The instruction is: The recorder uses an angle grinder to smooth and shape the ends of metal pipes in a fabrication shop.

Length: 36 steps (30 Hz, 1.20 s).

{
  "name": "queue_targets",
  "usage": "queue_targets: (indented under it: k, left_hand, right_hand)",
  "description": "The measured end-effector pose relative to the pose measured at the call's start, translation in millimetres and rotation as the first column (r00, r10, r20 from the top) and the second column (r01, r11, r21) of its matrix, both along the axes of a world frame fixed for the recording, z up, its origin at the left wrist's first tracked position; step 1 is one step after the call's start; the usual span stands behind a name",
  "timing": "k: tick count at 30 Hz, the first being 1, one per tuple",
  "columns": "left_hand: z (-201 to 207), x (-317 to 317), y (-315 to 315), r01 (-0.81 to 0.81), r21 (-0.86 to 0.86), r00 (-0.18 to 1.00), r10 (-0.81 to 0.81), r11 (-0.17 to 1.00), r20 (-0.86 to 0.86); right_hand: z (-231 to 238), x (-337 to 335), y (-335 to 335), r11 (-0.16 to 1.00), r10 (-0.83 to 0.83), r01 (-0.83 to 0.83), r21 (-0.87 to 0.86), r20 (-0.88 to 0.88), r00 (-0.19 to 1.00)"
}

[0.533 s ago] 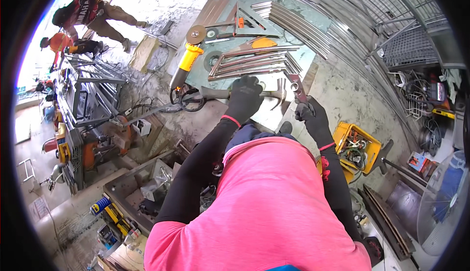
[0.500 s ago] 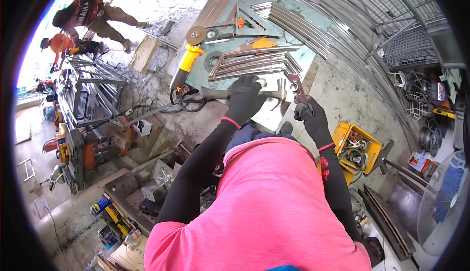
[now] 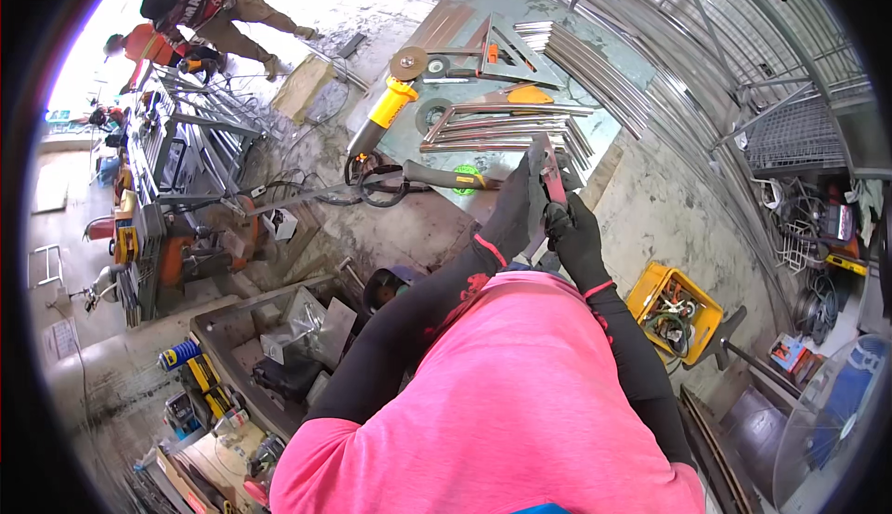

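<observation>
My gloved left hand (image 3: pixel 509 212) is raised against a red and grey hand tool (image 3: pixel 554 179) that looks like pliers. Its fingers look closed, but what they grip is hidden. The gloved right hand (image 3: pixel 576 240) is wrapped round the lower end of that tool. Just left of my left hand a hammer (image 3: pixel 432 176) lies with its grey handle pointing left; its head is covered by the hand. A bright green round thing (image 3: pixel 466 179) is by the handle. Beyond are cut metal tubes (image 3: pixel 502 133) on a greenish board (image 3: pixel 609 105).
A yellow angle grinder (image 3: pixel 383 114) lies left of the tubes, near a metal set square (image 3: pixel 520 63). Long metal bars (image 3: pixel 595 72) extend at the far right. A yellow crate of tools (image 3: pixel 674 314) stands right of me. Two people (image 3: pixel 200 12) work at the far left.
My left hand has let go of the hammer and moved right, up to the tool in my right hand. The green round thing has come into sight. The view has shifted slightly.
</observation>
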<state>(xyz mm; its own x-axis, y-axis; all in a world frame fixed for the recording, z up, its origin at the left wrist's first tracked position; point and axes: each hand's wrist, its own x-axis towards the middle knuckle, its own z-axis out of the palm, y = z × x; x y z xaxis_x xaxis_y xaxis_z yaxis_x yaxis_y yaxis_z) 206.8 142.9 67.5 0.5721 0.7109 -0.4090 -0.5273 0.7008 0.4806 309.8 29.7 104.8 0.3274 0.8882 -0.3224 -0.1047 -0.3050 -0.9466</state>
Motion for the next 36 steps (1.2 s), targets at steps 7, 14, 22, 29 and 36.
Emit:
queue_targets:
  k: [7,14,22,29,36]
  left_hand:
    - [12.9,8.6,10.4,-0.043,-0.023,0.995,0.045,0.999,0.094]
    - [-8.0,22.8,-6.6,-0.185,0.020,0.981,0.183,0.983,0.059]
    - [34.8,-43.2,12.4,0.212,0.292,0.946,-0.121,0.933,-0.299]
    - [110.4,-59.9,-11.8,0.419,0.536,0.691,0.125,0.732,-0.711]
    - [76.3,-73.0,-22.5,0.553,0.660,0.634,0.256,0.508,-0.729]
  right_hand:
    - [-8.2,-15.9,8.0,0.997,-0.049,0.038,0.066,0.184,0.982]
    - [-9.9,-31.6,2.6,0.990,-0.128,0.132,0.048,-0.082,0.988]
    - [-22.9,42.4,-8.7,0.921,0.378,-0.388,-0.034,-0.161,0.912]
    - [-20.6,8.9,14.8,0.908,0.259,-0.313,0.280,0.214,0.942]
    - [-52.2,-1.1,12.1,0.939,0.179,-0.201,0.278,0.103,0.978]
